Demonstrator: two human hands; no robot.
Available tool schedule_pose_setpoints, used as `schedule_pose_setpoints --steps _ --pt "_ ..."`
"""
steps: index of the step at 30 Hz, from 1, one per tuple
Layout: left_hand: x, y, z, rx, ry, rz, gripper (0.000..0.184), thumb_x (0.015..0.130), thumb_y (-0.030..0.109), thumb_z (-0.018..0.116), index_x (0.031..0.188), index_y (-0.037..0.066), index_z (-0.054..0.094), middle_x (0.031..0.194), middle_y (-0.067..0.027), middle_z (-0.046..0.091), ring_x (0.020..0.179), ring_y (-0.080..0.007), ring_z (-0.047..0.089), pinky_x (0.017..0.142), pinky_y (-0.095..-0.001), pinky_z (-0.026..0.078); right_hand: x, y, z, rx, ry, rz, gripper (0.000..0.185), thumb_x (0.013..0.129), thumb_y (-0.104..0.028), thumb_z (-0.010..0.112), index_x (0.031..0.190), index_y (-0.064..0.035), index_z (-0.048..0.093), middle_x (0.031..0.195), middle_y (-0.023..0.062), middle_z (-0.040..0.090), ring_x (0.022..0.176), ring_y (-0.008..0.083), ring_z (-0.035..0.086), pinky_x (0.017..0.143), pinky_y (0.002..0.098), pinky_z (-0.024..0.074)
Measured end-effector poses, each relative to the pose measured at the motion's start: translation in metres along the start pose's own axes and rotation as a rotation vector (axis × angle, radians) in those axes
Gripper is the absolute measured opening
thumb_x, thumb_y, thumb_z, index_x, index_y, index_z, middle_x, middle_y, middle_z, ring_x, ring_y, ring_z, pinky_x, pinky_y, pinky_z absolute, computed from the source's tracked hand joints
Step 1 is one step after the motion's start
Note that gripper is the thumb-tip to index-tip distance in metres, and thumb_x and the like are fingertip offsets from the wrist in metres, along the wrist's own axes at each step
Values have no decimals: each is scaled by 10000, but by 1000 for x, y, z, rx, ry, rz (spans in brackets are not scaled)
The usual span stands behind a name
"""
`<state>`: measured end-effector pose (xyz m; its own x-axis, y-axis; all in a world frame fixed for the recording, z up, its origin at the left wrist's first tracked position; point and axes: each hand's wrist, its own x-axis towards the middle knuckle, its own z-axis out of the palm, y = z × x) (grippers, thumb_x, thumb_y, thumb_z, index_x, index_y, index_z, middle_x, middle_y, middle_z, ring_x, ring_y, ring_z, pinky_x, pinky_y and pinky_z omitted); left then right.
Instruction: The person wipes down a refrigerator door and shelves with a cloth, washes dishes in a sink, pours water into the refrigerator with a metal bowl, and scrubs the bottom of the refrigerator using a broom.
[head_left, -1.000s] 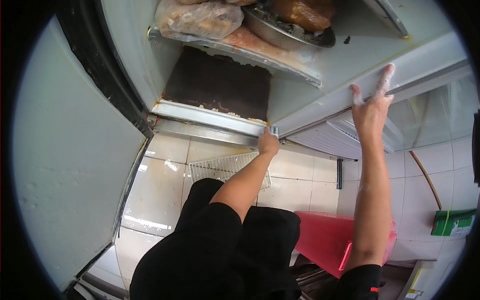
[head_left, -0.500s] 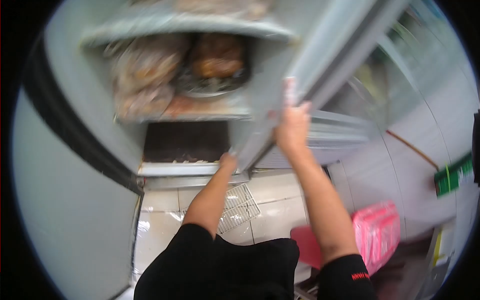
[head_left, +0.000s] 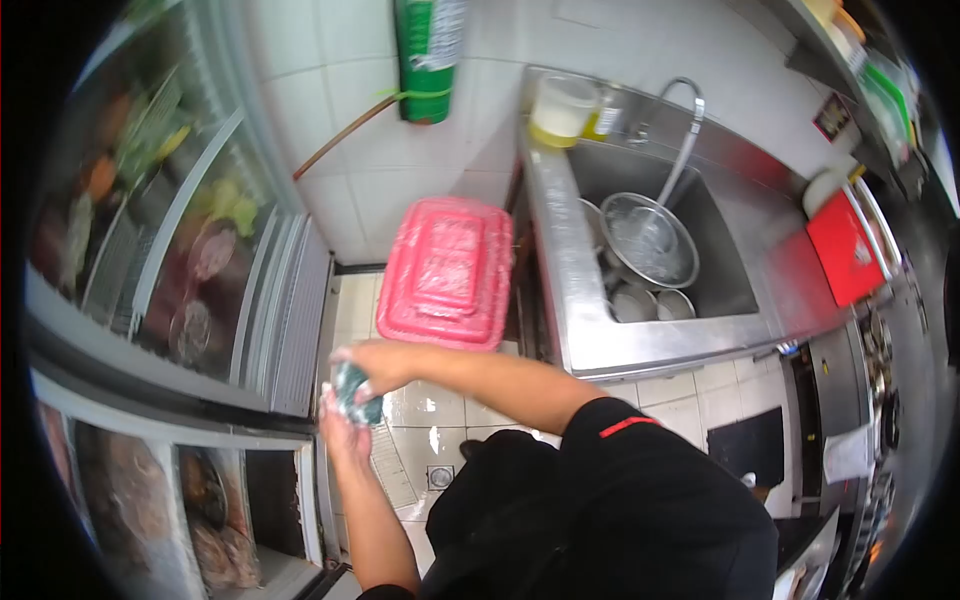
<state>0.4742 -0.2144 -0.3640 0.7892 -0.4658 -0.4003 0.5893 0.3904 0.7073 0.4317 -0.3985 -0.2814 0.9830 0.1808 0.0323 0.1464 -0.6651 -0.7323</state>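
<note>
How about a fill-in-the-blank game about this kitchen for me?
1. The left hand and right hand both touch a foamy scrubber coloured ____.
2. The round metal bowl rests inside the ____.
3. In the picture, the pink lid is to the ____ of the metal bowl.

Missing words: green; sink; left.

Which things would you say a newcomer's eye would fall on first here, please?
The bright pink lidded container, left of the steel sink, probably stands out first. Next come the foamy left hand and right hand, together at a dark green pad just below and left of it. The metal bowl in the sink, below the tap, also draws the eye.
</note>
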Motion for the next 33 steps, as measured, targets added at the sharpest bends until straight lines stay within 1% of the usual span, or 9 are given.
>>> schedule_pose_setpoints --steps 2,6,11,13,15,19,23,29,33 --pt "-26 2 99 -11 -190 -94 295 1015 305 494 1178 64 539 1092 -107 621 961 -204 643 753 -342 568 -73 -12 -77 242 115 142 571 738 -235 798 1214 -39 550 1042 182 646 992 302 642 866 400 505" --pt "-85 12 226 320 -438 -142 350 1014 254 497 1285 36 459 1171 -137 599 1010 -235 642 785 -364 572 -199 8 -227 -93 764 171 358 816 -158 746 1115 -55 578 1044 107 637 1000 220 628 884 355 504" --pt "-81 -37 282 580 -446 -115 403 970 62 502 1359 23 404 1231 -151 584 1002 -242 648 790 -354 566 -250 61 -431 -431 1512 240 403 850 -207 684 1173 -29 521 1091 186 649 1000 335 636 885 398 496" --pt "-76 -61 316 659 -386 -139 403 965 38 484 1360 18 405 1230 -152 586 989 -238 653 788 -348 564 -246 86 -493 -566 1545 235 486 860 -282 689 1241 -21 537 1138 200 647 1041 362 627 909 403 490" --pt "-86 -81 365 764 -415 -115 335 966 127 543 1284 43 480 1172 -130 617 964 -219 657 768 -312 543 -262 107 -530 -475 970 379 480 866 -295 681 1244 -23 562 1140 203 653 1049 345 630 913 414 486" --pt "-76 -150 464 795 -711 -107 366 970 189 567 1288 19 506 1167 -133 616 998 -214 652 837 -332 526 -373 176 -502 -236 575 374 550 866 -388 680 1267 -23 590 1178 173 666 1092 273 632 949 386 475" --pt "-46 -243 544 935 -774 -397 470 960 276 598 1336 19 480 1288 -157 563 1098 -228 608 895 -335 512 -516 280 -414 -14 345 919 557 847 -355 717 1216 43 593 1182 217 650 1132 332 620 951 379 479" --pt "10 -397 568 1112 -512 -391 678 925 362 636 1426 -18 382 1366 -202 511 1211 -319 542 992 -419 456 -582 381 -305 220 782 1495 632 866 -316 681 1343 40 469 1310 277 550 1193 347 573 983 396 455" --pt "26 -442 569 1287 -323 -263 734 865 392 682 1361 -85 426 1353 -285 509 1252 -375 521 1030 -399 419 -553 439 -252 822 1034 1678 402 912 -189 548 1273 -13 533 1115 173 596 913 262 585 726 376 494"
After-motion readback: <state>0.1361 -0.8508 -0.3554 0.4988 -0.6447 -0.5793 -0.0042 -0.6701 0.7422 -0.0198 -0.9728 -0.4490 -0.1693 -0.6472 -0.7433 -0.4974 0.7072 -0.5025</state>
